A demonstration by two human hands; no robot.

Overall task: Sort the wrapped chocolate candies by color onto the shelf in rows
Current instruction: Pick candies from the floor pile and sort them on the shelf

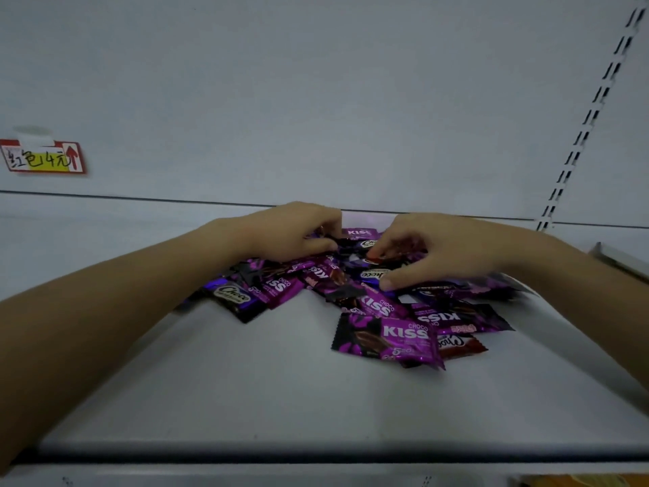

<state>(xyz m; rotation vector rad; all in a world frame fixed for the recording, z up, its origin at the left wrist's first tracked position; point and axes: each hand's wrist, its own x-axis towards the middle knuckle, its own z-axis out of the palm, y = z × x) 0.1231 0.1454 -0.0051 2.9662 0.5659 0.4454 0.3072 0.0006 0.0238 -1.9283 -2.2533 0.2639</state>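
Note:
A loose pile of wrapped chocolate candies lies at the back middle of the white shelf. Most wrappers are purple "KISS" ones; some are dark purple-black "Choco" ones, and one dark red wrapper sticks out at the front right. My left hand sits on the pile's back left with fingers curled into the wrappers. My right hand sits on the back right, fingers curled over candies, thumb pressing down on a wrapper. What each hand holds is hidden under the fingers.
The white back panel rises behind the pile. A red and yellow handwritten price tag is stuck on it at the left. A slotted upright rail runs up the right side. The shelf's front lip crosses the bottom.

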